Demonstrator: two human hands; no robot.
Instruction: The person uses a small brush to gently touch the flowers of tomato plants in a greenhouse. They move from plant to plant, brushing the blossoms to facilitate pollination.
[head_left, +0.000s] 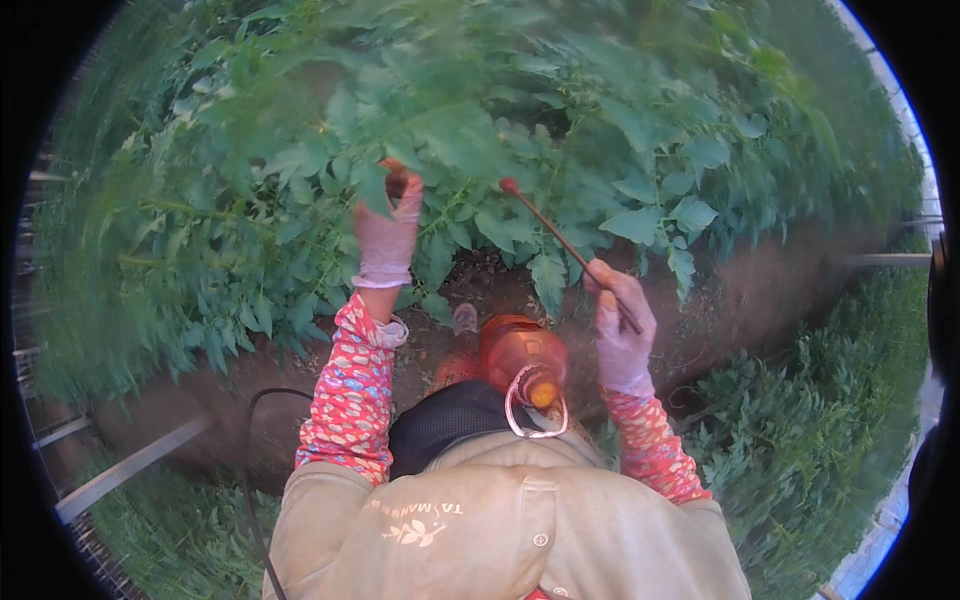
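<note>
My right hand (624, 319), in a thin translucent glove, grips a slender brown stick (559, 236) between thumb and fingers. Its rounded tip (509, 184) is dark red and stands just in front of the leaves. Among the foliage is my left hand (388, 236), gloved too, with reddish-brown stains on its curled fingertips. A leaf covers part of that hand, so whether the fingers pinch anything is hidden. Leafy green plants (450, 142), which look like tomato plants, fill the space ahead. Below and between my hands, a red-tinted plastic bottle (521, 349) with a pinkish loop handle (510, 405) sits against my front.
Bare soil (720, 300) forms a path between plant rows. Another row (810, 420) grows behind me on the right. A pale bar (135, 469) crosses the path at left, and another (889, 259) at right. A black cable (251, 457) loops beside my left arm.
</note>
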